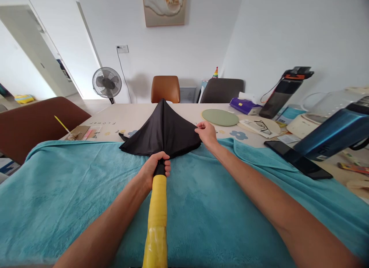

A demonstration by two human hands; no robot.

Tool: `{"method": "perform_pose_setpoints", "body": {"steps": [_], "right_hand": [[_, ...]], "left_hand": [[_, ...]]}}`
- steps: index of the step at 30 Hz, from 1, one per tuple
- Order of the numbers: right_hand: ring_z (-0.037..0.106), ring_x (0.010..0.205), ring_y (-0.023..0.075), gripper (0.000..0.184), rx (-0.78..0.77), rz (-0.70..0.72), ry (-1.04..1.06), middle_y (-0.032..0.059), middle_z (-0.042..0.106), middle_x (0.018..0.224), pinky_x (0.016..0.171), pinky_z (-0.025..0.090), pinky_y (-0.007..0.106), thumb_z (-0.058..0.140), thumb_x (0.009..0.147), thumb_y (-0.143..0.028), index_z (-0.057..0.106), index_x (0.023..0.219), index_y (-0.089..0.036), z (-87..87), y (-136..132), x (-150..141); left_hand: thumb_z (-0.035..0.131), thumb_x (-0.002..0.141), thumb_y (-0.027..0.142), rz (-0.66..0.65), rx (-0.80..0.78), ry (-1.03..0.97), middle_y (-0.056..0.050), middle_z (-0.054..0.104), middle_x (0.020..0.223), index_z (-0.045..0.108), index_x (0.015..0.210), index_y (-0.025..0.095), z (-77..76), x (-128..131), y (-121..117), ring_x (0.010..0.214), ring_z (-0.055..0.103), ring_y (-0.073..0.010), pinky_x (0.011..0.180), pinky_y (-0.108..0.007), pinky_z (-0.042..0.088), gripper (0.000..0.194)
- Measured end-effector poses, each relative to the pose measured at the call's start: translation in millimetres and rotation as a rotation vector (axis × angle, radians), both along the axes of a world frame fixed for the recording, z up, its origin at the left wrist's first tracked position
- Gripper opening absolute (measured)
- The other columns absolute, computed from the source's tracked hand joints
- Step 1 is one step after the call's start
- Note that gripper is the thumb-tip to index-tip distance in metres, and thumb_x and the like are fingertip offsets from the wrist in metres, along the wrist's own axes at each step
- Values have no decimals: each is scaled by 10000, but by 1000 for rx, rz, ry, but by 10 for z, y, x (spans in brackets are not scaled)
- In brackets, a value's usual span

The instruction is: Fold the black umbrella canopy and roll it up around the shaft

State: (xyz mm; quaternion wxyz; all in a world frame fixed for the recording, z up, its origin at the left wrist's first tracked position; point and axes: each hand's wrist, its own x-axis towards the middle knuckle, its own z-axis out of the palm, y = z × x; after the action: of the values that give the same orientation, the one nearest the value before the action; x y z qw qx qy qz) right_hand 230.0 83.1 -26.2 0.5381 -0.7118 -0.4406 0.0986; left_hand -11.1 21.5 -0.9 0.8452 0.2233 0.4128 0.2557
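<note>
A black umbrella (161, 129) lies partly folded, its canopy spread in a triangle with the pointed end away from me. Its long handle (157, 210), wrapped in yellow, runs toward me over a teal towel-like cloth (198, 206). My left hand (157, 169) is closed round the black part just above the yellow wrap, at the canopy's near edge. With thumb and fingers together, my right hand (206, 133) pinches the canopy's right corner. A small black strap (123, 137) sticks out at the canopy's left. The ribs are hidden under the fabric.
On the right stand a blue bottle (334, 129), a dark bottle (284, 93) and a phone (298, 159). Farther back are a green round mat (220, 117) and a purple tissue box (245, 105). Chairs (165, 89) and a fan (107, 83) stand beyond the table.
</note>
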Motion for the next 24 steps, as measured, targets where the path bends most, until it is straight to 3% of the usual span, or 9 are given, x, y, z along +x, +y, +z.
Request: {"method": "perform_pose_setpoints", "body": {"steps": [3, 7, 10, 15, 19, 21, 24], "right_hand": [[524, 688, 145, 143, 11, -2, 23, -10, 575, 714, 660, 421, 278, 566, 607, -137, 577, 742, -183, 110, -43, -55], [499, 548, 135, 76, -236, 235, 442, 4, 542, 611, 535, 456, 293, 620, 627, -177, 563, 672, -155, 161, -165, -179], [490, 495, 123, 85, -336, 369, 564, 11, 551, 590, 490, 476, 298, 646, 624, -166, 573, 660, -141, 207, -200, -206], [541, 572, 120, 28, -27, 446, 858, -2, 575, 645, 568, 509, 279, 546, 697, -155, 538, 721, -168, 626, 7, -241], [506, 532, 94, 49, 106, 543, 853, -26, 538, 615, 536, 476, 237, 561, 694, -177, 513, 697, -172, 964, 259, -642], [489, 520, 87, 66, 110, 610, 821, -39, 513, 594, 506, 449, 222, 576, 690, -189, 513, 681, -172, 1008, 362, -956], [452, 506, 73, 138, 79, 676, 666, -64, 453, 539, 492, 407, 197, 585, 677, -164, 473, 597, -174, 937, 480, -1409]], "left_hand": [[522, 690, 137, 3, -3, 11, 41, 419, 487, 398, 585, 157, 6, -3, -2, 385, 401, -56, 319, -179, 369, 164], [513, 697, 133, 3, -4, 6, 41, 418, 487, 399, 590, 158, 19, -8, -1, 381, 399, -56, 315, -178, 365, 158], [511, 704, 131, 1, -8, 2, 43, 412, 484, 399, 591, 160, 24, -7, 0, 378, 398, -55, 318, -177, 370, 162], [524, 717, 128, -1, -2, -7, 43, 417, 488, 408, 594, 157, -5, 7, 6, 378, 404, -50, 320, -166, 369, 172], [538, 736, 116, -20, 2, -18, 47, 432, 504, 428, 619, 153, -48, 17, 6, 382, 417, -49, 333, -166, 383, 164], [573, 740, 131, -36, 17, -10, 50, 440, 515, 445, 645, 150, -67, 22, 1, 388, 427, -50, 341, -168, 390, 161], [646, 727, 201, -42, 41, 15, 56, 446, 528, 459, 681, 155, -84, 36, -8, 394, 433, -54, 345, -175, 394, 198]]}}
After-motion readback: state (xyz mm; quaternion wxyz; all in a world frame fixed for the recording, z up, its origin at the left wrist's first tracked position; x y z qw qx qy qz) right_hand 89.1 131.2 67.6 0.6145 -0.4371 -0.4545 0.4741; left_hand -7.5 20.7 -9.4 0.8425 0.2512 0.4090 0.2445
